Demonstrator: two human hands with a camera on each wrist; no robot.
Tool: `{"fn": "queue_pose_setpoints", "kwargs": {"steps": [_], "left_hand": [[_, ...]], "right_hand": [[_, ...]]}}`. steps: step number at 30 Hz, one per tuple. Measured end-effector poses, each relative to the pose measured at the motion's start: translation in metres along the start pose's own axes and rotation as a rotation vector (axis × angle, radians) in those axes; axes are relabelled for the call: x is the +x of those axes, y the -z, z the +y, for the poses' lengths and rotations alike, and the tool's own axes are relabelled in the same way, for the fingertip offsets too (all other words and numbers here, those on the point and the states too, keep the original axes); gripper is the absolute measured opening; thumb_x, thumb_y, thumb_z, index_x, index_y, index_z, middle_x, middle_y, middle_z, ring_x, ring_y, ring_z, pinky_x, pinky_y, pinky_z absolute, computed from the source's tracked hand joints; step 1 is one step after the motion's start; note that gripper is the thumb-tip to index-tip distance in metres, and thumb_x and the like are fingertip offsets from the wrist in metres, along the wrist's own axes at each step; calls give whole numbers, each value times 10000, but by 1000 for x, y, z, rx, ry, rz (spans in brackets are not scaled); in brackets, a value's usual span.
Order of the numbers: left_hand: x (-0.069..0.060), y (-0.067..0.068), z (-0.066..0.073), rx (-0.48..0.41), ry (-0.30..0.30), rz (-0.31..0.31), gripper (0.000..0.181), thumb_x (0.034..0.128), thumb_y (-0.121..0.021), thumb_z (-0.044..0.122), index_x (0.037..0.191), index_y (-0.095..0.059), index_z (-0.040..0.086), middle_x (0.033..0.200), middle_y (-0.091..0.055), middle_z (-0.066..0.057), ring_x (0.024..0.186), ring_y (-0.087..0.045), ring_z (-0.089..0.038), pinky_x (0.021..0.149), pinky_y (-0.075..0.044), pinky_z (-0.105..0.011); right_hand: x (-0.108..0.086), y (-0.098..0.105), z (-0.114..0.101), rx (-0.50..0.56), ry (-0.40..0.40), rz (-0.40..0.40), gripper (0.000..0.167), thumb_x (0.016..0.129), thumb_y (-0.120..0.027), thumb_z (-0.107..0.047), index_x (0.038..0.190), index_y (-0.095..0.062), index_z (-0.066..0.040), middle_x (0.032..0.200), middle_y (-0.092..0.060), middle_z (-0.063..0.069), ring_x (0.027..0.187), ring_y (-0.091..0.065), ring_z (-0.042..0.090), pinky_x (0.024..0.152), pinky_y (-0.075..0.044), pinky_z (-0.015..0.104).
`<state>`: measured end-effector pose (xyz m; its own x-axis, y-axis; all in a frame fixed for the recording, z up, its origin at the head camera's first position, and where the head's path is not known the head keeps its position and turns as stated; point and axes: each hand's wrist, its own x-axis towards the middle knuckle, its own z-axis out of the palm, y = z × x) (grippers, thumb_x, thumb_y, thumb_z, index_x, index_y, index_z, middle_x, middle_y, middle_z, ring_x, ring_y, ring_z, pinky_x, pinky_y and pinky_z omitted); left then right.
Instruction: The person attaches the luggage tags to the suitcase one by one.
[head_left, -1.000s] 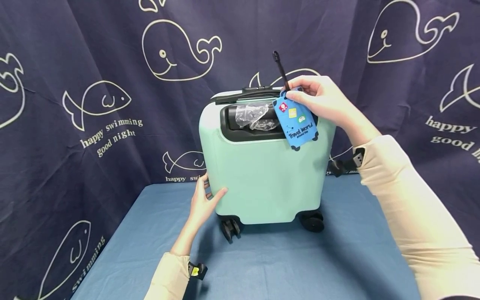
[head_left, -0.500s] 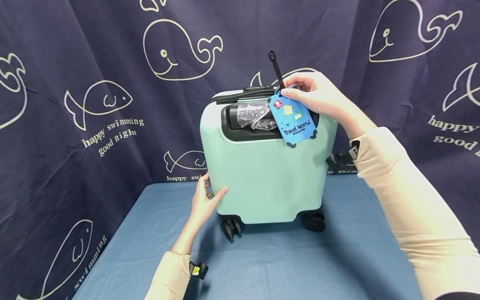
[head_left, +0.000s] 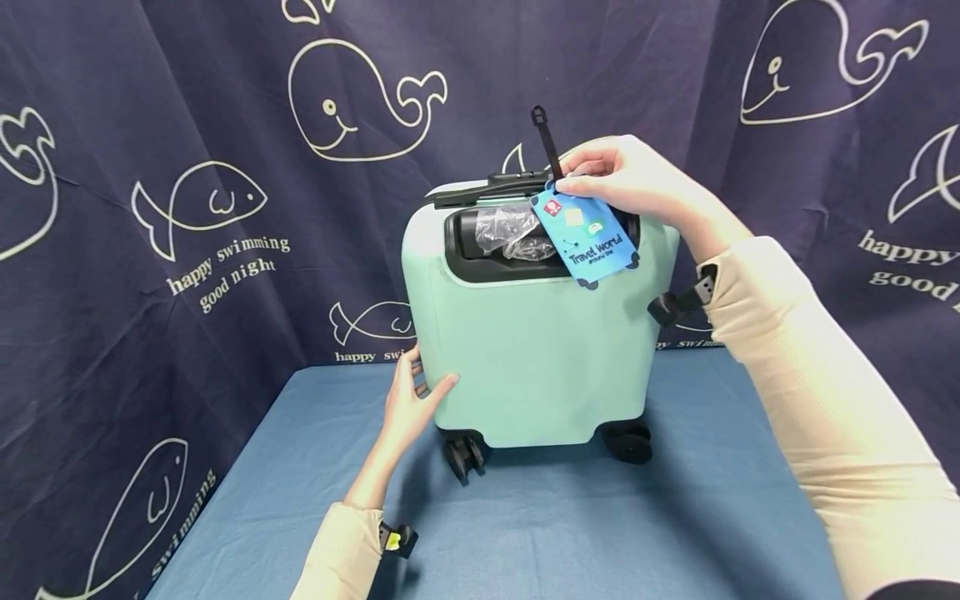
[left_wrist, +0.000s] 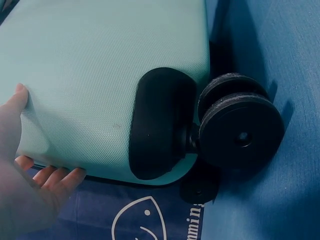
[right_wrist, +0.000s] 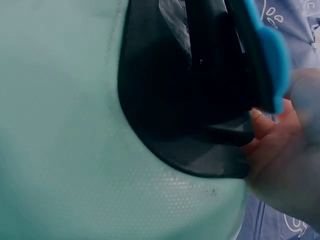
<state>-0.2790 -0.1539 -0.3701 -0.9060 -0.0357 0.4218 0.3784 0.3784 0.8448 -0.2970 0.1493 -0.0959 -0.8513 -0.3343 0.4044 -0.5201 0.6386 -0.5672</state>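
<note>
I counted two bare hands, left hand [head_left: 407, 400] and right hand [head_left: 630, 179], one mint-green, box-shaped hard-shell suitcase [head_left: 536, 358], one flat blue rectangular luggage tag [head_left: 588, 240] and one thin black strap [head_left: 547, 140]. Two round black casters [head_left: 463, 456] showed at the front base in my head view. Suitcase stood upright on the blue cloth-covered tabletop [head_left: 525, 537]; finely textured shell, rounded corners. Left hand gripped its lower left side, thumb on the front. Right hand pinched the tag's upper end, strap sticking up beside the thumb. Tag hung tilted before the right part of a black recess [head_left: 461, 268], three small coloured patches on its face. Crumpled clear plastic [head_left: 506, 229] sat in the recess. Behind: creased dark-blue cloth backdrop [head_left: 195, 92], pale outlined whales and fish.
</note>
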Motion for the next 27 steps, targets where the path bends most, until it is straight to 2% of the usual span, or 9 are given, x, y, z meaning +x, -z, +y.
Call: {"fn": "queue_pose_setpoints", "kwargs": {"steps": [6, 12, 17, 21, 24, 27], "left_hand": [[0, 0, 0, 2, -3, 3, 733, 796, -715, 441, 1397, -363, 212, 1373, -412, -40, 1223, -471, -259, 972, -458, -417], [1, 1, 1, 2, -10, 3, 744, 796, -710, 453, 1404, -357, 210, 1373, -411, -33, 1223, -472, -256, 965, -464, -412], [1, 1, 1, 4, 2, -1, 738, 797, -705, 464, 1401, -356, 221, 1370, -413, -25, 1225, -473, -245, 966, -463, -410], [1, 1, 0, 3, 14, -4, 731, 798, -704, 462, 1396, -357, 226, 1368, -415, -20, 1231, -469, -238, 979, -454, -413], [0, 1, 0, 1, 20, -7, 731, 798, -704, 463, 1397, -357, 227, 1373, -410, -16, 1235, -465, -239, 983, -450, -417], [0, 1, 0, -1, 23, -11, 735, 797, -703, 466, 1399, -355, 227, 1375, -408, -18, 1235, -463, -241, 984, -448, -417]], "right_hand": [[6, 1, -3, -59, -45, -37, 359, 887, -623, -333, 1145, -616, -83, 834, -646, -119, 753, -545, 50, 704, -380, 198], [10, 2, -8, -72, -64, -54, 360, 882, -623, -341, 1139, -610, -89, 818, -636, -114, 754, -536, 68, 703, -378, 223], [12, 0, -9, -145, -2, -33, 333, 873, -632, -338, 1105, -635, -100, 797, -624, -114, 762, -520, 72, 721, -357, 229], [14, -1, -7, -217, 50, -4, 294, 869, -637, -330, 1067, -665, -115, 844, -626, -57, 784, -504, 100, 719, -354, 241], [15, -2, -5, -221, 50, 3, 293, 870, -631, -336, 1073, -664, -127, 869, -625, -47, 816, -496, 118, 736, -349, 245], [17, -1, -2, -200, 38, 4, 311, 867, -633, -350, 1099, -656, -145, 854, -615, -97, 838, -491, 105, 754, -333, 240]]}}
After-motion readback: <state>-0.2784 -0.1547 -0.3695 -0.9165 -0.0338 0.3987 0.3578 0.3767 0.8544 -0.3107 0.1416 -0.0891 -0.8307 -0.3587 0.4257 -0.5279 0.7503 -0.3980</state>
